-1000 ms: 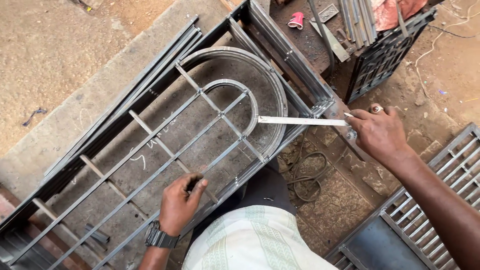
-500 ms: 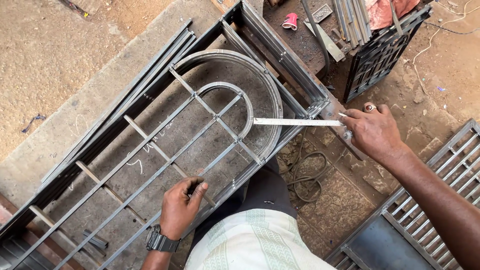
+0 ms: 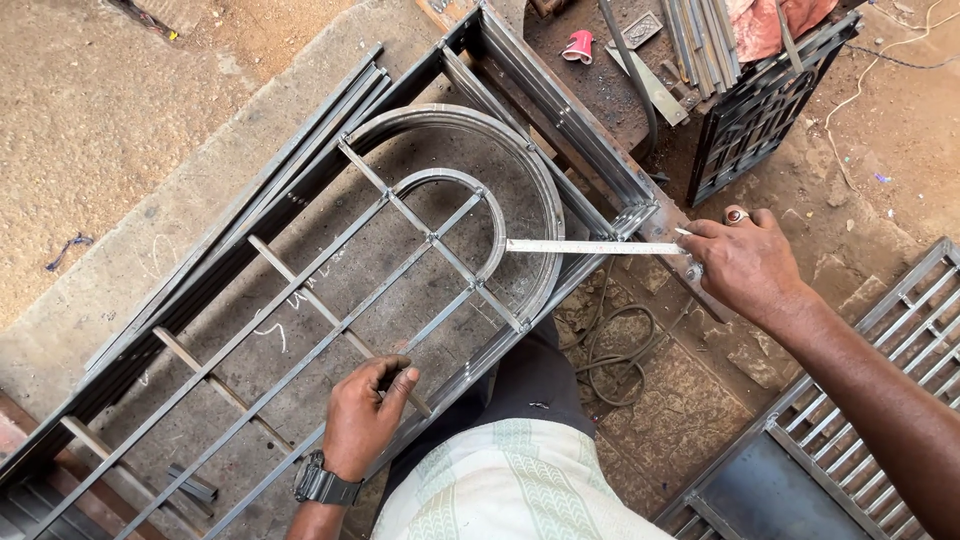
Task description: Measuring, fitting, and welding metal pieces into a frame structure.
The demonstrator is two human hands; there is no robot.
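The ruler [image 3: 595,246] lies flat across the arched end of the grille [image 3: 300,330], its far tip reaching the inner arch and its near end at the frame's corner. The right hand [image 3: 745,262] pinches that near end between thumb and fingertips, closed on it, with a ring on one finger. The grille is a long steel frame with straight bars and two curved bands, lying on a concrete slab [image 3: 130,250] that runs diagonally through the view.

The left hand [image 3: 365,415] rests on a bar near the frame's lower rail, fingers curled shut around a small dark thing; what it is cannot be told. A watch [image 3: 322,484] sits on that wrist. The two hands are well apart.

A coil of cable [image 3: 615,345] lies on the ground just beside the frame, between the hands. Beyond the arch stands a dark counter [image 3: 600,90] carrying a red cup [image 3: 578,46] and steel strips [image 3: 705,40]. Another grating [image 3: 870,400] lies at the lower right, under the right forearm.
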